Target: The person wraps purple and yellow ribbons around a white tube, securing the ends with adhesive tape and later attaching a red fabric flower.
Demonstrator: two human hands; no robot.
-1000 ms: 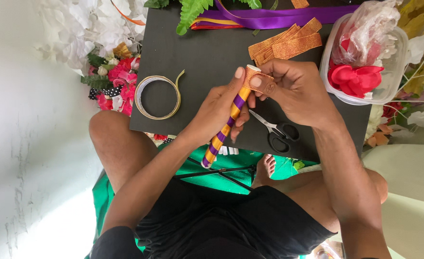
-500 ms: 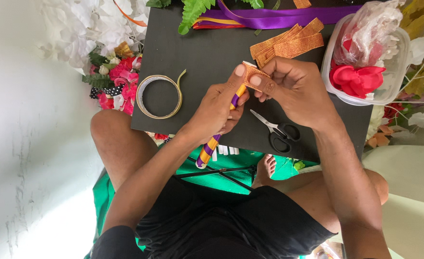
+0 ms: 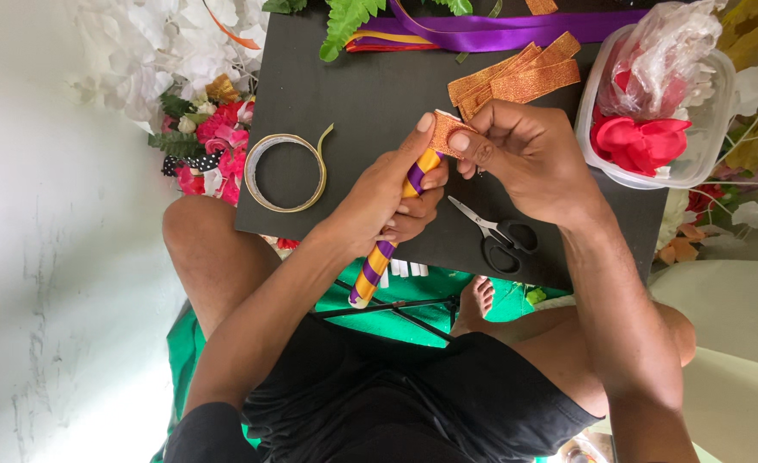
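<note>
1. While the left hand [image 3: 388,193] wrapped its fingers around a stick [image 3: 379,261] banded in purple and orange, the thumb lay straight up along the stick's top end, seemingly to steady it against the work done there.
2. At the stick's top, about 1 o'clock from the left hand, the right hand [image 3: 529,159] pinched a small piece of orange glitter ribbon [image 3: 444,130] between thumb and forefinger, pressing it onto the tip; its other fingers were curled in.
3. Held that way, the stick slanted from the board's middle down toward 7 o'clock, its lower end sticking out past the board's near edge over the person's lap.
4. Black scissors [image 3: 497,233] lay on the board at 5 o'clock from the hands, just beside the right wrist, untouched.
5. A ring of tape [image 3: 286,172] with a loose tail lay flat at 9 o'clock, well apart from the hands.
6. More orange glitter strips [image 3: 516,75] lay stacked at 12 o'clock, with purple ribbon [image 3: 499,33] beyond them.
7. A clear plastic tub [image 3: 589,129] at 2 o'clock held red fabric flowers and crumpled plastic wrap.
8. All of it rested on a black board [image 3: 353,94] across the seated person's knees, with green cloth beneath, artificial flowers [image 3: 207,129] at 10 o'clock, and a pale wall to the left.
</note>
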